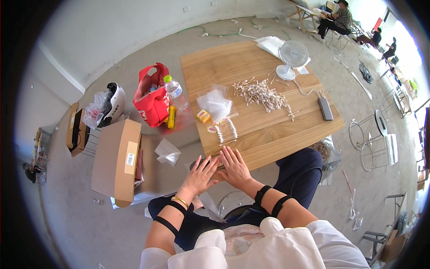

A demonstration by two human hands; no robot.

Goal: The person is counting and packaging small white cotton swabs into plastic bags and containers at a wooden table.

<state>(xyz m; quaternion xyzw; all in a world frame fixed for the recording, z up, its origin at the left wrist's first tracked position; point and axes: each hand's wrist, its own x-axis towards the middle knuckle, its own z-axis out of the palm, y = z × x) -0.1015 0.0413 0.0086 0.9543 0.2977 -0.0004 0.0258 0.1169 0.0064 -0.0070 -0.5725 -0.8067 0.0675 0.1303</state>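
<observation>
At the table's near corner, my left hand (200,175) lies with fingers stretched and slightly apart, over a dark flat item that it mostly hides. Close beside it my right hand (235,169) rests flat, fingers extended, its thumb near the left hand. What lies beneath the palms cannot be made out. Just beyond my fingertips sits a neat row of white cotton swabs (226,131). Next to it are a small yellow box (203,116) and a stack of clear plastic bags (216,104). Farther off, loose cotton swabs (264,95) are heaped on the wooden table (260,148).
A white fan (293,54) and a grey power bank (325,109) stand on the table's right side. Left are a red bag (152,103), a water bottle (175,92), a yellow tube (171,117), a cardboard box (117,163) and a white helmet (117,104). Other people sit far off.
</observation>
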